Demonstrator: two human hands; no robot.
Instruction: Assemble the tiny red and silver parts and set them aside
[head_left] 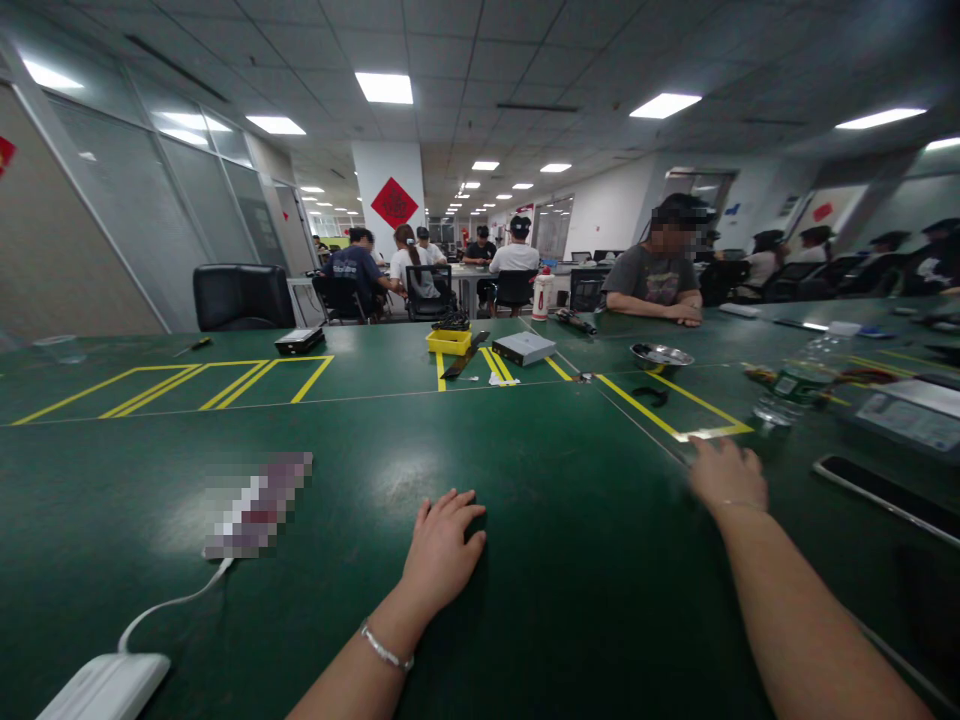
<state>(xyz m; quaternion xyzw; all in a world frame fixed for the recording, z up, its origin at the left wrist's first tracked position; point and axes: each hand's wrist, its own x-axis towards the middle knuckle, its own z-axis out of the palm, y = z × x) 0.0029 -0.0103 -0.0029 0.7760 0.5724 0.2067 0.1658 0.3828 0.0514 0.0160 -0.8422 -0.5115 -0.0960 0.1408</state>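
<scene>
My left hand (446, 545) lies on the green table (570, 530) with its fingers spread and nothing in them. A silvery bracelet (386, 648) circles that wrist. Further right and forward, my right hand (727, 473) reaches to the near corner of a yellow tape outline (716, 433); its fingers are stretched out, slightly blurred, with no object visible in them. Inside that outline lies a black curved piece (651, 396), and a shiny metal bowl (661, 357) stands at its far end. A clear plastic bottle (799, 385) is just right of my right hand.
At left, a white cable (176, 600) joins a blurred-out flat object (259, 505) to a white block (112, 688). Ahead are a yellow tray (448, 343) and a grey box (524, 348). A dark phone (892, 492) lies right. A person (656, 270) sits opposite.
</scene>
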